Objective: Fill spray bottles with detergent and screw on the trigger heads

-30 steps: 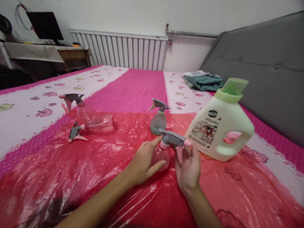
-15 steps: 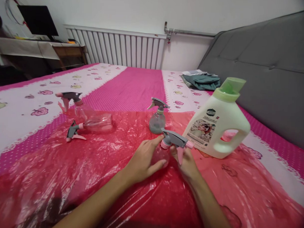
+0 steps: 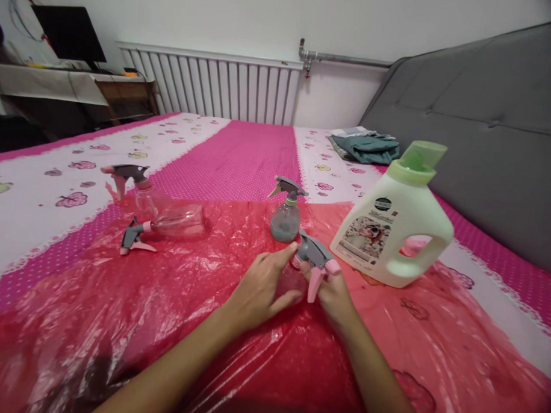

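Note:
A clear spray bottle with a grey and pink trigger head (image 3: pixel 315 254) is between my hands, low at the middle of the view. My left hand (image 3: pixel 264 284) is wrapped around its body, thumb toward me. The fingers of my right hand (image 3: pixel 334 295) are closed at the collar under the trigger head, partly hidden by the pink trigger. Just behind stands another spray bottle (image 3: pixel 285 223) with cloudy liquid in its lower part. A white detergent jug (image 3: pixel 399 220) with a green cap is upright to the right of my right hand.
Red plastic sheeting (image 3: pixel 131 322) covers the near bed. At left, one empty-looking spray bottle (image 3: pixel 150 201) stands behind another (image 3: pixel 180 221) lying on its side. Folded clothes (image 3: pixel 365 145) lie by the grey headboard (image 3: pixel 477 117). A radiator (image 3: pixel 211 87) lines the back wall.
The trigger head of the held bottle has turned, its nozzle swinging toward me and slightly left. My right hand has shifted a little with it; my left hand stays on the body.

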`<state>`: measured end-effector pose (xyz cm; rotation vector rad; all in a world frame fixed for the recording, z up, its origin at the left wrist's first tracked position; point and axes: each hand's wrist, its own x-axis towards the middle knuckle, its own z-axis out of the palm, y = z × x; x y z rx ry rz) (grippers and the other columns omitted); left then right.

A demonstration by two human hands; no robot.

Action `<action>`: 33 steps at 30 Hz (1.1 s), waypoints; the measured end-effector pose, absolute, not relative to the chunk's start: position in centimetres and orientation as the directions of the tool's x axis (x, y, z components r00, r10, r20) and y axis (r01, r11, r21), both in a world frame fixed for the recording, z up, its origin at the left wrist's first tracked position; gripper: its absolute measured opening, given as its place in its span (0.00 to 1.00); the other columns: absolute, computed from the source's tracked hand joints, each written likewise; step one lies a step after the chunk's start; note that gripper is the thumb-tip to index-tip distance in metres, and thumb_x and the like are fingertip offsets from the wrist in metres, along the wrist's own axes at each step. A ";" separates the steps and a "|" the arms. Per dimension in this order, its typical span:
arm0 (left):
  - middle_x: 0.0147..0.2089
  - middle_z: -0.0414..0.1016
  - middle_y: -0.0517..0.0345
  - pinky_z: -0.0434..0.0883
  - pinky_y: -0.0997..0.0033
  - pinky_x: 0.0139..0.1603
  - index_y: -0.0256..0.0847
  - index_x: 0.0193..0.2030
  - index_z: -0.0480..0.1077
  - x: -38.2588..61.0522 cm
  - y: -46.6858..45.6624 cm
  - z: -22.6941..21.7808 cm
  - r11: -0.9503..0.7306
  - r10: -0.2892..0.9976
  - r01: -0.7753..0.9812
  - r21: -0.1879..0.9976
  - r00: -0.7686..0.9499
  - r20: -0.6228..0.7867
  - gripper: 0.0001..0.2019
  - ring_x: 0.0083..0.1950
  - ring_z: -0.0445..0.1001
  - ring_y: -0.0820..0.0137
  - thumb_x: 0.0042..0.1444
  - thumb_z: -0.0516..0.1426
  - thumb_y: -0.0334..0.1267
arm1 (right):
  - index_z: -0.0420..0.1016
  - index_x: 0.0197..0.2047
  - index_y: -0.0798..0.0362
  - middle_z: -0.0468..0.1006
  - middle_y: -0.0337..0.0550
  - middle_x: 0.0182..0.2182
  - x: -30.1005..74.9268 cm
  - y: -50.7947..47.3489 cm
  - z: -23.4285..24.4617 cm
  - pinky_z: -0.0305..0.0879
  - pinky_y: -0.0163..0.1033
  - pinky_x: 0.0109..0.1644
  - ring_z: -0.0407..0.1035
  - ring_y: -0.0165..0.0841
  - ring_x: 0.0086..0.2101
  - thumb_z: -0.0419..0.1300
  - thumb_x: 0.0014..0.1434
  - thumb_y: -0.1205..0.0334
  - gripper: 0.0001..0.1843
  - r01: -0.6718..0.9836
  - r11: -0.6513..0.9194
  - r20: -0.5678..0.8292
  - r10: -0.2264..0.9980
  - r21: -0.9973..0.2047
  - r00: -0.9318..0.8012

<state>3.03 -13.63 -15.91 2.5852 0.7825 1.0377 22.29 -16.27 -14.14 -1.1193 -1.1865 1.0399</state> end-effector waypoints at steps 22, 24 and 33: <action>0.66 0.81 0.44 0.81 0.46 0.65 0.50 0.82 0.52 3.1 -13.6 -16.4 -0.802 0.596 0.361 0.475 0.532 0.602 0.34 0.61 0.85 0.53 0.76 0.61 0.45 | 0.76 0.39 0.45 0.79 0.41 0.40 21.1 -16.4 -12.9 0.64 0.50 0.56 0.71 0.44 0.48 0.73 0.58 0.38 0.21 0.215 0.228 0.276 0.934 -0.950 0.226; 0.69 0.80 0.42 0.81 0.45 0.67 0.50 0.85 0.48 3.0 -13.5 -16.9 -0.799 0.601 0.377 0.469 0.542 0.588 0.38 0.63 0.84 0.51 0.77 0.61 0.47 | 0.76 0.39 0.45 0.79 0.42 0.40 20.9 -16.5 -12.9 0.63 0.51 0.57 0.70 0.45 0.49 0.73 0.58 0.36 0.23 0.229 0.226 0.282 0.926 -0.947 0.250; 0.76 0.75 0.44 0.81 0.46 0.71 0.57 0.85 0.48 3.3 -13.4 -17.0 -0.791 0.609 0.360 0.495 0.547 0.574 0.41 0.70 0.82 0.52 0.74 0.65 0.44 | 0.73 0.38 0.45 0.77 0.43 0.41 20.5 -16.6 -13.2 0.60 0.54 0.60 0.66 0.46 0.49 0.73 0.55 0.25 0.32 0.217 0.220 0.283 0.905 -0.951 0.319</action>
